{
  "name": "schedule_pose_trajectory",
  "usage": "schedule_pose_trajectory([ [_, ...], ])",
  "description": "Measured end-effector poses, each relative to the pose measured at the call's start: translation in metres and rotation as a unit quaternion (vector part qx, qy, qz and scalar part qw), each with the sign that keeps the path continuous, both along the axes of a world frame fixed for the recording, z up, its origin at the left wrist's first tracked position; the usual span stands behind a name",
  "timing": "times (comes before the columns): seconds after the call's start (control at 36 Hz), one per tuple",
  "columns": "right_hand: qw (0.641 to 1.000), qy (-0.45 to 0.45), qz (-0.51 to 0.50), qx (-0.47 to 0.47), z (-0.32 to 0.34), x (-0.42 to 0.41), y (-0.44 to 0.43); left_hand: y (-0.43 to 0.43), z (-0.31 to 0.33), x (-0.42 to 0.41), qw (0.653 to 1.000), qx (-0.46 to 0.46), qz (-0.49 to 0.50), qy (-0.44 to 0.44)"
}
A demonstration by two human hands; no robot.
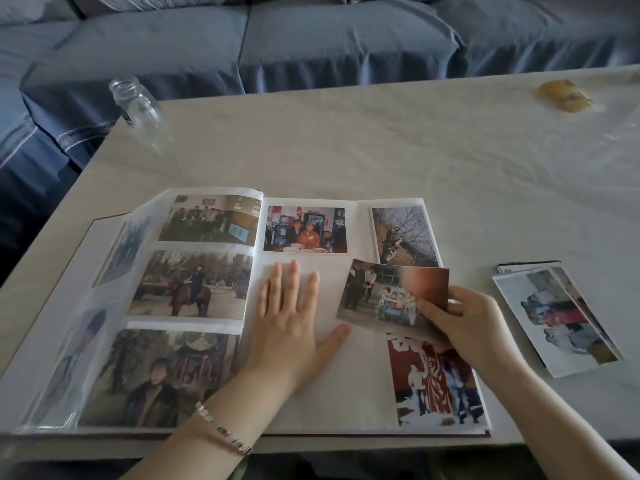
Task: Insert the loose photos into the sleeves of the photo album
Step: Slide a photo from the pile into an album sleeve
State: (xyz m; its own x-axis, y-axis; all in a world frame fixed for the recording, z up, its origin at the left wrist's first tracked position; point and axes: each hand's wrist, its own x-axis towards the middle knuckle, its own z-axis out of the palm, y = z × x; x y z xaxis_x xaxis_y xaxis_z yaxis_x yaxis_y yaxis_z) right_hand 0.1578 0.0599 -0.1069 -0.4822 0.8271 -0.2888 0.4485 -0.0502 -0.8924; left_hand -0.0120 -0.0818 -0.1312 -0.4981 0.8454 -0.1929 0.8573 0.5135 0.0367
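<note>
The left hand [291,306] lies flat, fingers straight, on an empty sleeve [329,292] of the open white-paged photo album [360,393]. The right hand [464,323] pinches a glossy loose photo [384,292] by its 4 o'clock corner, over the page. I'd hold that sleeve taut and feed the photo's edge in level, unhurried.
</note>
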Motion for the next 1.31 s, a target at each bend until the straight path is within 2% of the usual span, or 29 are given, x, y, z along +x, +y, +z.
schedule_pose_trajectory([
  [0.19,0.991,-0.08,0.092,0.05,0.001,-0.018,0.018,0.005,0.026,-0.011,0.996,-0.083,-0.029,-0.012],
  [0.28,0.983,-0.1,0.139,0.073,0.002,-0.03,0.015,0.008,0.045,-0.034,0.995,-0.056,-0.073,0.033],
  [0.33,0.978,-0.102,0.165,0.079,0.004,-0.04,0.012,0.009,0.053,-0.053,0.997,-0.038,-0.057,0.047],
  [0.47,0.967,-0.123,0.208,0.078,0.008,-0.06,0.005,0.006,0.045,-0.087,1.0,0.016,-0.012,0.011],
  [0.61,0.977,-0.116,0.177,0.026,0.013,-0.059,0.007,0.004,0.031,-0.088,0.994,0.112,-0.002,-0.01],
  [0.69,0.985,-0.125,0.104,0.058,0.01,-0.054,0.009,0.003,0.028,-0.091,0.99,0.138,0.0,-0.02],
  [0.81,0.986,-0.124,0.079,0.076,0.006,-0.052,0.009,0.002,0.026,-0.091,0.989,0.145,0.004,-0.027],
  [1.03,0.992,-0.099,0.075,0.013,0.006,-0.07,0.004,0.003,0.026,-0.091,0.989,0.147,0.01,-0.028],
  [1.17,0.991,-0.095,0.095,0.013,0.005,-0.081,-0.006,0.002,0.024,-0.091,0.987,0.156,0.014,-0.031],
  [1.25,0.988,-0.082,0.105,-0.076,0.01,-0.084,-0.008,0.002,0.023,-0.092,0.988,0.153,0.014,-0.031],
  [1.31,0.987,-0.082,0.091,-0.099,0.012,-0.082,-0.006,0.002,0.023,-0.092,0.987,0.157,0.015,-0.032],
])
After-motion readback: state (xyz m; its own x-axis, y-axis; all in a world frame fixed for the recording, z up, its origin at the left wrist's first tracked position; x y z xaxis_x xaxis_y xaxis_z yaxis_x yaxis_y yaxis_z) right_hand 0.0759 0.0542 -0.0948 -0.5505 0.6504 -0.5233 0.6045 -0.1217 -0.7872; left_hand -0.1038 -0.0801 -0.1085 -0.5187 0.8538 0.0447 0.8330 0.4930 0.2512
